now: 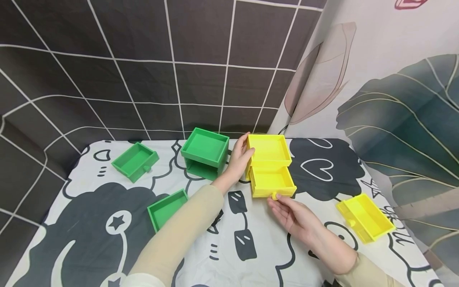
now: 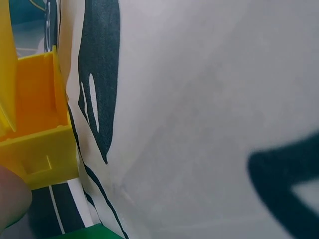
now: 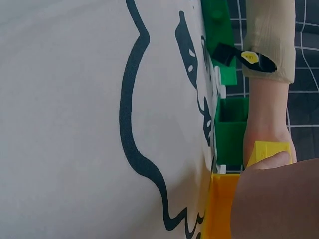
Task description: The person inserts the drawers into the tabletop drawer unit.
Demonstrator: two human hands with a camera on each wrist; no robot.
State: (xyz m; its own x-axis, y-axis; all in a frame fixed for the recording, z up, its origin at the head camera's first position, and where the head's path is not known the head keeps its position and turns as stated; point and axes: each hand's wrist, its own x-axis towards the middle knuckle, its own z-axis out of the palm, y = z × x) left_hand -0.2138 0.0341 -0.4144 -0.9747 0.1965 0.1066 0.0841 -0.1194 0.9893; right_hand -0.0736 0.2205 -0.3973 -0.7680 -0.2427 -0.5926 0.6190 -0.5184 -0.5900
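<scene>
My left hand (image 1: 238, 159) grips the left side of a small yellow cabinet (image 1: 269, 148), thumb over its top rim. The cabinet has a shallow tray top. A yellow drawer (image 1: 263, 193) sticks well out of its front, below the tray. At the round knob (image 1: 274, 196) on the drawer front, my right hand (image 1: 295, 218) pinches with thumb and fingertips. The left wrist view catches the cabinet's side (image 2: 45, 154) and part of a finger. In the right wrist view, yellow plastic (image 3: 220, 206) is partly hidden behind the right hand.
Left of the yellow cabinet stands a matching green cabinet (image 1: 205, 146) with an open front. Two green drawers lie apart, one at the far left (image 1: 133, 172), one partly under my left forearm (image 1: 156, 218). A second yellow drawer (image 1: 362, 235) lies at the right. Patterned cloth (image 1: 251, 255) covers the table.
</scene>
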